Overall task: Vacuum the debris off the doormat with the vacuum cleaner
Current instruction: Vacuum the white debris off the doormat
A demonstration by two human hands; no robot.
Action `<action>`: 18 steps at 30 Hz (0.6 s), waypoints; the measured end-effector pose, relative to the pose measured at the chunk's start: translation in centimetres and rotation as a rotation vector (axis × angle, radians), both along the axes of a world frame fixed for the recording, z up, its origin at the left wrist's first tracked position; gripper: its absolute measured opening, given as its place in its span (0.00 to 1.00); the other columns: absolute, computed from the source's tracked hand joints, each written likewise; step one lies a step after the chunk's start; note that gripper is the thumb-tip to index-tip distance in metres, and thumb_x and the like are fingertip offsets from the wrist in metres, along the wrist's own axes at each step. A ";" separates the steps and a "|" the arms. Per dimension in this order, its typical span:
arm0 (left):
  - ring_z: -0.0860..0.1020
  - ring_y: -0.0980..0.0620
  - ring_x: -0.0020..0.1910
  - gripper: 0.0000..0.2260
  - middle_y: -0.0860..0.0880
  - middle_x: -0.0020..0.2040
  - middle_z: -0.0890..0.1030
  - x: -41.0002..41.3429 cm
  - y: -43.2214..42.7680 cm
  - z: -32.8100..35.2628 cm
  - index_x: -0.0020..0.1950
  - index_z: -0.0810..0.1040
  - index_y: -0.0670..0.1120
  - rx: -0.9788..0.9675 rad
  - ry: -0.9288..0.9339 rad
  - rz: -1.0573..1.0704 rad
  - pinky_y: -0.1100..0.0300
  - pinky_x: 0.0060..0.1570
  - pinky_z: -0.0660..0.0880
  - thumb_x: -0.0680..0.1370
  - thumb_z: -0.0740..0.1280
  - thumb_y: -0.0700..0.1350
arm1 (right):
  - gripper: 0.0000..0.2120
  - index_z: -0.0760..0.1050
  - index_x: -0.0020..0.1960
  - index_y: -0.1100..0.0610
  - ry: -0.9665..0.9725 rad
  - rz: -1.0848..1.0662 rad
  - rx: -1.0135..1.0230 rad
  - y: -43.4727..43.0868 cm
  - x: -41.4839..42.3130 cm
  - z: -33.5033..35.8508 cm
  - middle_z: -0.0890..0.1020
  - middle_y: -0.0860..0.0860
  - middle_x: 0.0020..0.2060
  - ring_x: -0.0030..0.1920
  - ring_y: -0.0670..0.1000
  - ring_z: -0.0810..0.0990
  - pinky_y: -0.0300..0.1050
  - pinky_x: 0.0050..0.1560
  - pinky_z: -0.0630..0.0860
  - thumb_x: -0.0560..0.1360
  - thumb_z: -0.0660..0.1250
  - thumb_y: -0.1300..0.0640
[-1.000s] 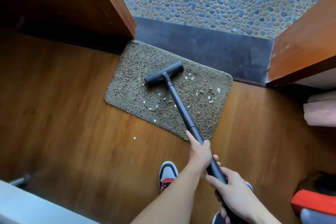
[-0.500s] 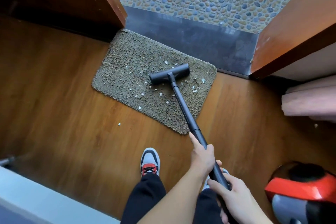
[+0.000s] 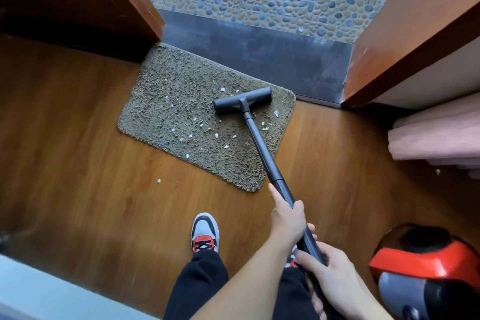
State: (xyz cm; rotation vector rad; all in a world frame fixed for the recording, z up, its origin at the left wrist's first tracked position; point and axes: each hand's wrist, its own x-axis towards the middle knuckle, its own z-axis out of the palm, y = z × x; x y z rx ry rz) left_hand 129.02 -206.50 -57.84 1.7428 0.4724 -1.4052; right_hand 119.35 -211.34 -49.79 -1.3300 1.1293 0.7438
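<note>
Two hands grip the black tube [image 3: 262,148]: the right hand [image 3: 335,278] nearest, the left hand [image 3: 287,218] just beyond it. At right the red vacuum body [image 3: 426,265] stands on the floor [image 3: 78,163]. Farther, the nozzle [image 3: 242,101] rests on the far right part of the doormat [image 3: 166,96], with white debris [image 3: 200,125] scattered beside it.

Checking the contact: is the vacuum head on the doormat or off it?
On it: the vacuum head sits on the doormat near its right edge.

Doormat [image 3: 168,91] lies before threshold [image 3: 259,60]; vacuum head [image 3: 242,100] on mat's far right part; debris [image 3: 201,125] mostly left of head; wand [image 3: 259,148] slants back rightward; canister [image 3: 426,267] near right
</note>
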 end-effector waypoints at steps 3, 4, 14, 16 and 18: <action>0.78 0.51 0.26 0.37 0.42 0.48 0.74 1.6 -0.4 -0.5 0.78 0.34 0.63 -0.011 -0.010 0.044 0.43 0.40 0.83 0.81 0.57 0.42 | 0.12 0.75 0.48 0.62 0.003 -0.022 0.019 -0.4 1.8 0.2 0.78 0.54 0.24 0.22 0.55 0.76 0.42 0.24 0.72 0.81 0.66 0.52; 0.78 0.51 0.26 0.37 0.43 0.47 0.74 2.3 -0.6 -0.7 0.78 0.34 0.63 -0.013 -0.016 0.045 0.42 0.40 0.83 0.82 0.57 0.42 | 0.11 0.74 0.49 0.61 -0.002 -0.036 0.032 -0.6 2.5 0.1 0.77 0.55 0.25 0.22 0.55 0.75 0.43 0.24 0.72 0.81 0.65 0.52; 0.77 0.51 0.26 0.35 0.46 0.42 0.76 9.6 -0.6 -2.2 0.79 0.36 0.61 -0.037 -0.033 0.097 0.49 0.37 0.83 0.82 0.56 0.42 | 0.11 0.70 0.45 0.59 -0.051 -0.045 0.016 -0.2 9.5 -1.3 0.74 0.54 0.25 0.20 0.57 0.75 0.45 0.22 0.74 0.80 0.66 0.54; 0.77 0.52 0.25 0.35 0.46 0.43 0.76 10.8 -0.3 -2.8 0.79 0.37 0.61 -0.035 -0.052 0.100 0.51 0.34 0.82 0.82 0.57 0.42 | 0.11 0.70 0.45 0.60 -0.063 -0.049 0.020 0.1 10.7 -1.7 0.73 0.56 0.26 0.19 0.56 0.73 0.45 0.22 0.74 0.80 0.66 0.54; 0.77 0.52 0.25 0.35 0.44 0.46 0.75 11.8 0.0 -3.4 0.79 0.38 0.61 -0.027 -0.071 0.101 0.52 0.32 0.82 0.82 0.57 0.42 | 0.10 0.70 0.46 0.60 -0.076 -0.054 0.023 0.5 11.8 -2.0 0.73 0.57 0.28 0.19 0.55 0.73 0.44 0.21 0.73 0.80 0.66 0.55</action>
